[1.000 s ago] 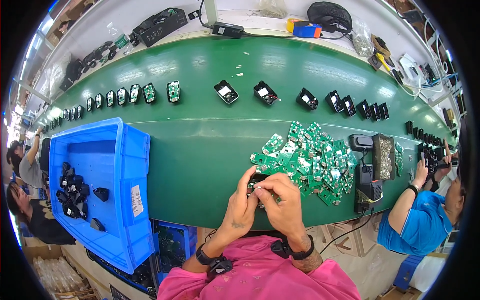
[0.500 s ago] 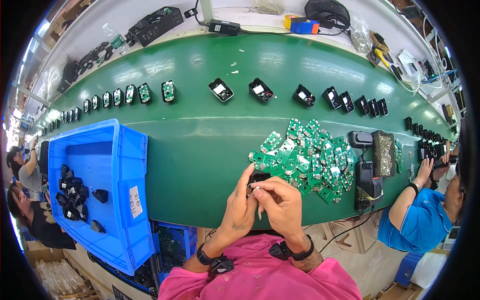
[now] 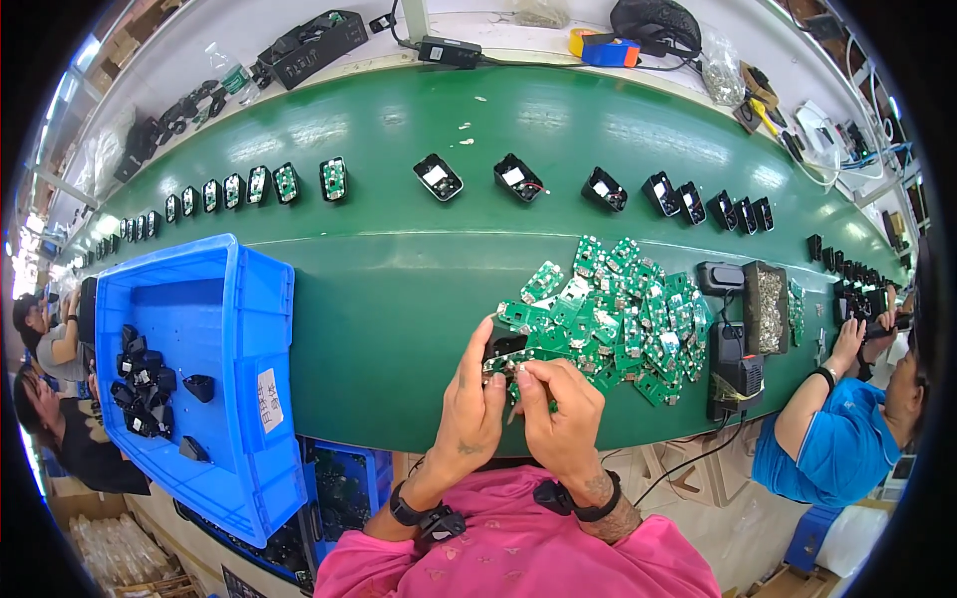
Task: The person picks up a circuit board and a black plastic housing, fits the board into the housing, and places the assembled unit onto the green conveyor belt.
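My left hand (image 3: 469, 411) grips a black plastic housing (image 3: 506, 346), its thumb and forefinger around it at the table's near edge. My right hand (image 3: 564, 407) is closed in a pinch against the housing's near side. A tiny whitish piece shows at its fingertips, too small to name, and a thin pale tip sticks out below, between the hands. Just beyond and to the right lies a heap of green circuit boards (image 3: 623, 324). Open black housings (image 3: 439, 177) stand in a row farther back; those on the left, such as this one (image 3: 334, 179), have green boards in them.
At left, a blue bin (image 3: 264, 329) holds several black parts (image 3: 145, 384). Right of the boards stand a black corded device (image 3: 736, 374) and a tray of small metal parts (image 3: 765, 309). A co-worker in blue (image 3: 832, 429) sits at the right; others work at the far left.
My hands have drawn slightly apart, and more of the black housing shows above the left hand. The right fingertips have shifted a little to the right.
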Action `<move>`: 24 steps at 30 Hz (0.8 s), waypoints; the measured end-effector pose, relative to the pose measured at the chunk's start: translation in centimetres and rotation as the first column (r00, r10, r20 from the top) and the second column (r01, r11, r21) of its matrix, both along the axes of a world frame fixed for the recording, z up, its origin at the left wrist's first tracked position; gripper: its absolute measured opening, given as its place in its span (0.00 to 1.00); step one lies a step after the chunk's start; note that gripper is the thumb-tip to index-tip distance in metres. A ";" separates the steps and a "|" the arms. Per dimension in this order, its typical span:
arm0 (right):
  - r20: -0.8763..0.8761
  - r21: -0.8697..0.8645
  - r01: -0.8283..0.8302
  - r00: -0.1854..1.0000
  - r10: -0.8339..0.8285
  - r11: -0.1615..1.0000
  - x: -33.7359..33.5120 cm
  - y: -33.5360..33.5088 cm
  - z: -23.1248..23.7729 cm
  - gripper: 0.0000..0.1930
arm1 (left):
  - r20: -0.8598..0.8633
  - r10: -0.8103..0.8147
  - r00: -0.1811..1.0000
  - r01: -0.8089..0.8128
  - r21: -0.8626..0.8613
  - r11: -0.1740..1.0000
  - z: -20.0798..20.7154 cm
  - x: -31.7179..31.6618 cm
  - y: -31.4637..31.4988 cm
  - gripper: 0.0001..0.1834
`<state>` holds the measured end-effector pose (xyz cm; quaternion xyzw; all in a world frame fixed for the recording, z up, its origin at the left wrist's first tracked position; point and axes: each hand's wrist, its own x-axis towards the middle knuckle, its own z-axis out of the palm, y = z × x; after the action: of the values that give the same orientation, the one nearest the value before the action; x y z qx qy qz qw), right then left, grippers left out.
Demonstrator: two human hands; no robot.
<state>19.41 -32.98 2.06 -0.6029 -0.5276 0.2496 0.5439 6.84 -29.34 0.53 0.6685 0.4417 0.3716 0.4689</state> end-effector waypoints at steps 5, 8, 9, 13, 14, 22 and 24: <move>0.143 -0.065 -0.133 0.980 0.141 0.989 1.9 0.9 0.9 0.03 | -0.038 -0.059 0.998 0.062 0.072 0.995 -0.1 -0.9 0.4 0.31; 0.067 -0.158 -0.253 0.962 0.266 0.955 2.8 1.1 1.2 0.03 | -0.091 -0.076 0.993 0.088 0.144 0.986 0.0 -1.0 0.4 0.31; 0.083 -0.169 -0.285 0.950 0.301 0.944 3.0 1.2 1.2 0.03 | -0.092 -0.074 0.993 0.087 0.143 0.986 0.0 -1.0 0.5 0.31; 0.045 -0.228 -0.344 0.931 0.363 0.911 3.5 1.5 1.4 0.04 | -0.105 -0.119 0.987 0.140 0.226 0.964 -0.2 -1.2 0.6 0.31; 0.045 -0.228 -0.346 0.930 0.365 0.910 3.5 1.5 1.6 0.04 | -0.097 -0.135 0.986 0.152 0.205 0.967 0.0 -1.3 0.6 0.31; 0.054 -0.279 -0.363 0.919 0.391 0.889 3.7 1.9 1.9 0.05 | -0.099 -0.146 0.984 0.161 0.161 0.974 0.0 -1.4 0.6 0.31; 0.069 -0.291 -0.366 0.913 0.401 0.884 3.8 2.0 1.9 0.05 | -0.123 -0.150 0.981 0.172 0.193 0.966 0.2 -1.4 0.9 0.31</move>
<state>23.26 -30.99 3.95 -0.5699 -0.6307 0.3834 0.3610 5.44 -28.47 0.72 0.7653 0.3705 0.3389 0.4027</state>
